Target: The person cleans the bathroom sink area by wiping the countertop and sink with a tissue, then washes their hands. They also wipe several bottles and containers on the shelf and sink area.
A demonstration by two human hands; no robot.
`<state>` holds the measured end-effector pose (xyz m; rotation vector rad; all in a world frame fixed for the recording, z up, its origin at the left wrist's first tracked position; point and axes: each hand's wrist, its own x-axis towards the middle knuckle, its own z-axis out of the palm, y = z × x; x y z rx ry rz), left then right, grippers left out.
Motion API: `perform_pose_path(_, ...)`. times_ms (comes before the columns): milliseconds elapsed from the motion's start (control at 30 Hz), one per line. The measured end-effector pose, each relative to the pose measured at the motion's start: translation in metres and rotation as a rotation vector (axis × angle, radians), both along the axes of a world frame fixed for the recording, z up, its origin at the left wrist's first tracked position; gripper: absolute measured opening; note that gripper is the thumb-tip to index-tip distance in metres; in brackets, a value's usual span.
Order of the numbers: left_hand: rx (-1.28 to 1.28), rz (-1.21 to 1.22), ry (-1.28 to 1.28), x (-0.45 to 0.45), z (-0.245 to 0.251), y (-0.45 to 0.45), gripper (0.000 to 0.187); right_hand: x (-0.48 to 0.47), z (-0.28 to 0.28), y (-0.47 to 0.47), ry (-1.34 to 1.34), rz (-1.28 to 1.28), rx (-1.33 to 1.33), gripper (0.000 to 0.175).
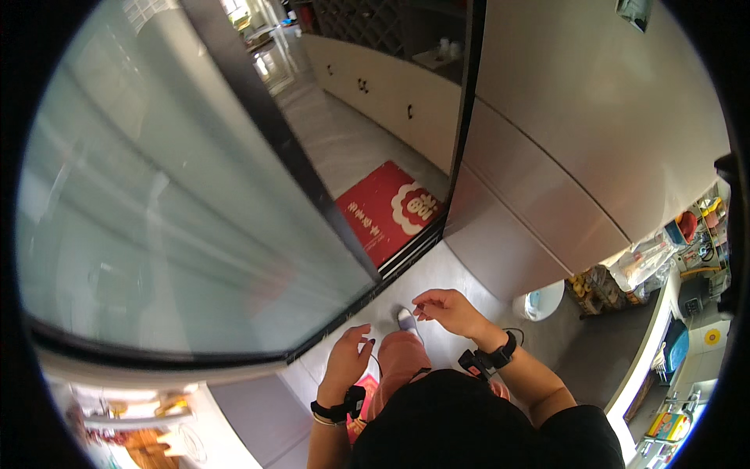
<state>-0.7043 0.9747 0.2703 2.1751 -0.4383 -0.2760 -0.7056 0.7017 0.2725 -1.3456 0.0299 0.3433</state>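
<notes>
My left hand point(348, 359) is raised over the floor at the lower middle, fingers apart and slightly bent, holding nothing. To its right, my right hand point(450, 312) hangs in the air with loosely curled fingers and no object in it. Both wrists wear black straps with small devices. In front of me stands a frosted glass sliding door point(176, 211) with a dark frame, partly open. Through the gap a red doormat point(384, 214) with pale characters lies on the floor past the door track point(410, 252). Below my hands show a slippered foot point(406, 318) and pink trousers.
A large refrigerator point(527, 176) stands right of the doorway, a white bin point(542, 302) by its base. Further right are a rack point(600, 290) of produce and a counter point(641, 363). Another counter point(217, 428) is at lower left. Beyond the door is a pale cabinet point(381, 97).
</notes>
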Motion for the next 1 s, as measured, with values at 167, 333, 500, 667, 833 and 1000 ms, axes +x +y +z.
perform_pose_path(167, -0.131, -0.153, -0.069, 0.144, 0.013, -0.085, 0.013, 0.109, 0.021, -0.043, 0.027, -0.162, -0.17, 0.022)
perform_pose_path(333, -0.002, -0.37, -0.166, 0.276, 0.017, -0.17, 0.014, 0.203, 0.039, -0.08, -0.063, -0.25, -0.148, 0.021)
perform_pose_path(500, 0.093, -0.437, -0.177, 0.38, -0.005, -0.23, 0.022, 0.314, 0.035, -0.116, -0.106, -0.227, -0.159, 0.02)
perform_pose_path(667, 0.176, -0.363, -0.156, 0.466, -0.023, -0.242, 0.028, 0.433, 0.033, -0.126, -0.061, -0.238, 0.032, 0.02)
perform_pose_path(833, 0.114, -0.225, -0.206, 0.543, -0.014, -0.233, 0.024, 0.542, 0.038, -0.108, -0.043, -0.07, -0.093, 0.021)
perform_pose_path(1000, 0.226, -0.019, 0.035, 0.631, -0.018, -0.189, 0.028, 0.661, 0.021, -0.083, 0.049, -0.001, -0.019, 0.019)
